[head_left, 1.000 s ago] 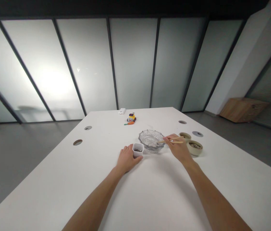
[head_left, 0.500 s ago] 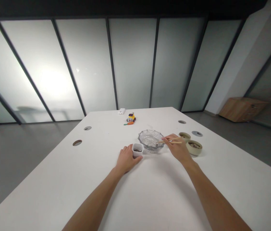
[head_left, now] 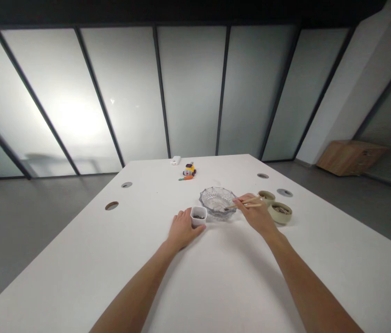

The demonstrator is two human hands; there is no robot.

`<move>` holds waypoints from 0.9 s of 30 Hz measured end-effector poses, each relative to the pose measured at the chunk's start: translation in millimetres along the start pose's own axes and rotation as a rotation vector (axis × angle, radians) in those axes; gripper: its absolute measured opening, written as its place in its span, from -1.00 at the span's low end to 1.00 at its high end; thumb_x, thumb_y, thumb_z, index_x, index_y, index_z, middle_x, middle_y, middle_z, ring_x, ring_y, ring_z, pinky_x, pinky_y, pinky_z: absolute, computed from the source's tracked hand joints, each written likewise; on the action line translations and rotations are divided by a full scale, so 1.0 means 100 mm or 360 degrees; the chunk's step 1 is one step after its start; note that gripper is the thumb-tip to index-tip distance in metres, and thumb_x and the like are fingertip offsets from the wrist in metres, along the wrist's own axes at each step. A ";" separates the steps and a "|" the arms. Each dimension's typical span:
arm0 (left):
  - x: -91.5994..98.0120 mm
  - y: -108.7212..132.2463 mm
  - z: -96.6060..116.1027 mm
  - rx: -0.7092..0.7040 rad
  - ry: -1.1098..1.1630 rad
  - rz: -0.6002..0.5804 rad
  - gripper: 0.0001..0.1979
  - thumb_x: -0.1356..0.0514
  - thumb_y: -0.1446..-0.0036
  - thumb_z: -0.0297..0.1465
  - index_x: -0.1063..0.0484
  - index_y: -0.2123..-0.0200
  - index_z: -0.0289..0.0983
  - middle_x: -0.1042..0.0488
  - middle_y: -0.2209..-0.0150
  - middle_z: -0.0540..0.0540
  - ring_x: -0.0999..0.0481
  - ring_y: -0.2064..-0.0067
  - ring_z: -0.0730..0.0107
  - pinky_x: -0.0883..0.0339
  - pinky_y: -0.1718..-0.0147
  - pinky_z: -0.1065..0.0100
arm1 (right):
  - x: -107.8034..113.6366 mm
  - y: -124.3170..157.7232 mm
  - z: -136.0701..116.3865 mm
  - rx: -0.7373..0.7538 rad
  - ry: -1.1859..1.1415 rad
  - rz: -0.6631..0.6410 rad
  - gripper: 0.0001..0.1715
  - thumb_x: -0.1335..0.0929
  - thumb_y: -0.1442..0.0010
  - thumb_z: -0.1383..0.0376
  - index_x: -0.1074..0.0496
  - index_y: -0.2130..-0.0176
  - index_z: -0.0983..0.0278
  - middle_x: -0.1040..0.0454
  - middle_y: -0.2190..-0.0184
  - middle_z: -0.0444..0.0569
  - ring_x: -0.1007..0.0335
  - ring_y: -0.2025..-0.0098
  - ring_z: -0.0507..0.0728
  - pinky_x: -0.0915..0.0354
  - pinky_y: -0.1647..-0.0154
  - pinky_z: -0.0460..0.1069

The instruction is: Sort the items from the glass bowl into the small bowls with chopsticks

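My left hand point(head_left: 183, 229) is wrapped round a small white cup point(head_left: 198, 215) that holds dark bits and stands on the white table point(head_left: 216, 277). Just right of the cup is a clear cut-glass bowl point(head_left: 217, 202). My right hand point(head_left: 256, 213) grips a pair of wooden chopsticks point(head_left: 247, 203), whose tips reach into the right side of the glass bowl. Whether anything is pinched between the tips is too small to tell.
Two beige round dishes point(head_left: 280, 212) point(head_left: 266, 196) sit right of my right hand. A yellow toy with an orange carrot point(head_left: 189, 171) and a white box point(head_left: 175, 160) lie near the far edge. Round cable holes point(head_left: 111, 205) dot the table's sides.
The chopstick tips have shifted slightly inside the glass bowl. My left hand and the cup have stayed put.
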State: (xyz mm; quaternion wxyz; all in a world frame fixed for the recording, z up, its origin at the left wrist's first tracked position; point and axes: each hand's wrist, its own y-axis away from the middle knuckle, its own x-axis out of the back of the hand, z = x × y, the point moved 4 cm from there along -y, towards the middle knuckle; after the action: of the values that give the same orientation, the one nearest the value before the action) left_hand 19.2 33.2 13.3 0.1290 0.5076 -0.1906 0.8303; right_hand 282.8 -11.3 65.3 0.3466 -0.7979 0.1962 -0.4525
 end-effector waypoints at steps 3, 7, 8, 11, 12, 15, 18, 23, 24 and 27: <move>-0.01 0.00 -0.01 -0.0002 -0.0002 0.0008 -0.51 -0.24 -0.18 -0.03 -0.37 -0.05 -0.20 -0.57 0.00 -0.19 -0.49 -0.08 -0.03 -0.29 -0.03 0.13 | 0.00 0.00 0.01 0.0021 -0.0006 -0.0010 -0.35 -0.17 -0.46 -0.14 -0.55 0.35 0.17 -0.60 0.36 0.06 -0.53 0.26 0.24 -0.41 0.15 0.15; -0.01 0.00 -0.01 -0.0012 0.0008 -0.0001 -0.51 -0.23 -0.19 -0.03 -0.37 -0.06 -0.19 -0.57 -0.02 -0.19 -0.48 -0.08 -0.03 -0.28 -0.04 0.12 | 0.03 0.00 0.01 0.0029 0.0031 0.0062 -0.35 -0.16 -0.47 -0.12 -0.53 0.36 0.18 -0.59 0.37 0.06 -0.51 0.28 0.24 -0.38 0.18 0.15; -0.01 0.00 -0.01 -0.0014 0.0011 -0.0005 -0.51 -0.23 -0.19 -0.03 -0.36 -0.06 -0.19 -0.57 -0.02 -0.19 -0.48 -0.09 -0.03 -0.28 -0.03 0.12 | 0.04 0.00 0.02 0.0012 0.0036 0.0093 -0.35 -0.16 -0.47 -0.13 -0.52 0.37 0.19 -0.59 0.38 0.06 -0.50 0.30 0.24 -0.37 0.19 0.14; 0.00 0.00 0.00 -0.0006 0.0016 -0.0008 -0.51 -0.24 -0.18 -0.04 -0.36 -0.06 -0.20 -0.57 -0.02 -0.19 -0.48 -0.09 -0.03 -0.28 -0.03 0.13 | 0.03 0.00 0.01 -0.0030 0.0009 0.0093 -0.32 -0.16 -0.45 -0.17 -0.52 0.38 0.19 -0.58 0.41 0.04 -0.50 0.33 0.23 -0.37 0.21 0.13; 0.00 0.00 0.00 -0.0004 0.0017 -0.0005 -0.51 -0.25 -0.18 -0.04 -0.36 -0.06 -0.20 -0.57 -0.02 -0.19 -0.48 -0.09 -0.03 -0.28 -0.03 0.13 | 0.02 0.00 0.01 -0.0036 -0.0010 0.0064 -0.31 -0.16 -0.44 -0.18 -0.52 0.39 0.18 -0.58 0.41 0.03 -0.50 0.33 0.23 -0.37 0.21 0.12; 0.01 0.00 0.00 -0.0012 0.0020 0.0006 -0.51 -0.25 -0.18 -0.05 -0.36 -0.06 -0.20 -0.57 -0.03 -0.19 -0.48 -0.09 -0.03 -0.28 -0.03 0.14 | -0.01 0.00 0.01 -0.0069 -0.0054 0.0008 -0.32 -0.18 -0.43 -0.19 -0.54 0.40 0.17 -0.60 0.40 0.04 -0.51 0.31 0.24 -0.37 0.20 0.13; 0.00 0.00 0.00 -0.0023 0.0016 0.0008 -0.52 -0.25 -0.19 -0.05 -0.36 -0.06 -0.20 -0.57 -0.03 -0.19 -0.48 -0.09 -0.03 -0.29 -0.02 0.13 | 0.00 0.00 0.04 -0.0095 -0.0077 0.0019 -0.35 -0.21 -0.41 -0.19 -0.54 0.40 0.16 -0.59 0.41 0.02 -0.51 0.32 0.24 -0.36 0.21 0.13; 0.00 0.00 0.00 -0.0022 0.0004 0.0013 -0.52 -0.25 -0.19 -0.06 -0.37 -0.05 -0.21 -0.57 -0.01 -0.19 -0.49 -0.08 -0.03 -0.29 -0.02 0.12 | 0.02 0.00 0.03 -0.0070 -0.0097 0.0040 -0.36 -0.22 -0.41 -0.19 -0.54 0.40 0.17 -0.58 0.41 0.02 -0.51 0.34 0.24 -0.37 0.22 0.13; 0.00 0.00 0.00 -0.0019 0.0003 0.0010 -0.52 -0.25 -0.19 -0.06 -0.37 -0.05 -0.21 -0.57 -0.01 -0.19 -0.49 -0.08 -0.03 -0.30 -0.02 0.12 | 0.02 0.00 0.02 -0.0065 -0.0105 0.0043 -0.37 -0.22 -0.41 -0.18 -0.54 0.38 0.17 -0.58 0.40 0.03 -0.52 0.33 0.24 -0.38 0.21 0.14; -0.01 0.00 0.00 -0.0011 -0.0002 0.0000 -0.51 -0.25 -0.19 -0.04 -0.37 -0.06 -0.21 -0.57 -0.02 -0.20 -0.49 -0.08 -0.03 -0.29 -0.03 0.12 | 0.03 0.00 0.00 -0.0052 -0.0143 0.0039 -0.40 -0.24 -0.42 -0.15 -0.56 0.35 0.17 -0.60 0.37 0.04 -0.54 0.30 0.24 -0.41 0.17 0.15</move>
State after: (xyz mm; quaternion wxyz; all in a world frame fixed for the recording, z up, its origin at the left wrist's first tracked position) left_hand 19.4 33.6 12.7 0.1306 0.5077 -0.1935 0.8293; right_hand 283.8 -13.1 67.4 0.3474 -0.8205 0.1976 -0.4088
